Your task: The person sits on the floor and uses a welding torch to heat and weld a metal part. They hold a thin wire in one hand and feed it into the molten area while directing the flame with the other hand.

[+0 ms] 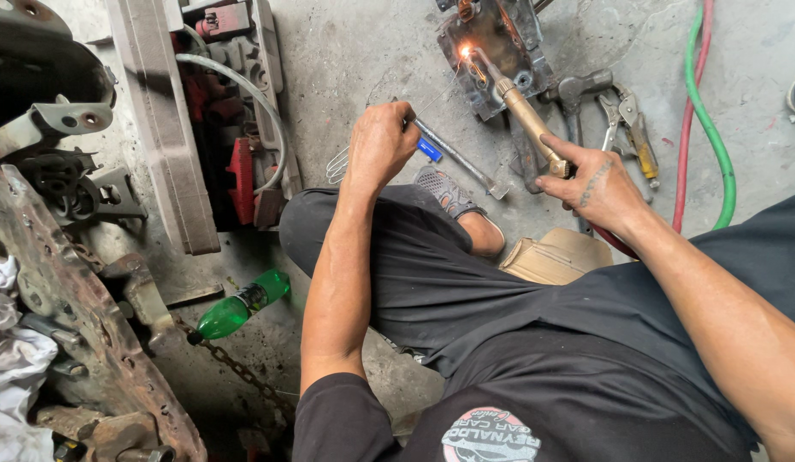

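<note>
Metal part (498,53) lies on the concrete floor (363,60), top centre of frame, w/ a bright flame spot glowing at its left edge. Torch (527,115) – brass body, tip at that glow – runs down-right into the right hand (596,184), which is curled tight round its rear end, right of centre. Thin rod (437,96) slants from the glow down-left to the left hand (380,144), fingers pinched on it, upper centre. Just under that hand, a blue-handled tool (453,156) lies on the floor, beside a foot in a grey sandal (446,192). Pliers (630,124) rest right of the part, near a green hose (712,128) and red hose (690,128) running down the right side. Tan block (555,255) sits below the right hand, by the knee. Green bottle (242,306) lies lower left, a chain (239,370) beside it. Rusty car parts (81,282) fill the left edge – engine bits (226,111) upper left.
</note>
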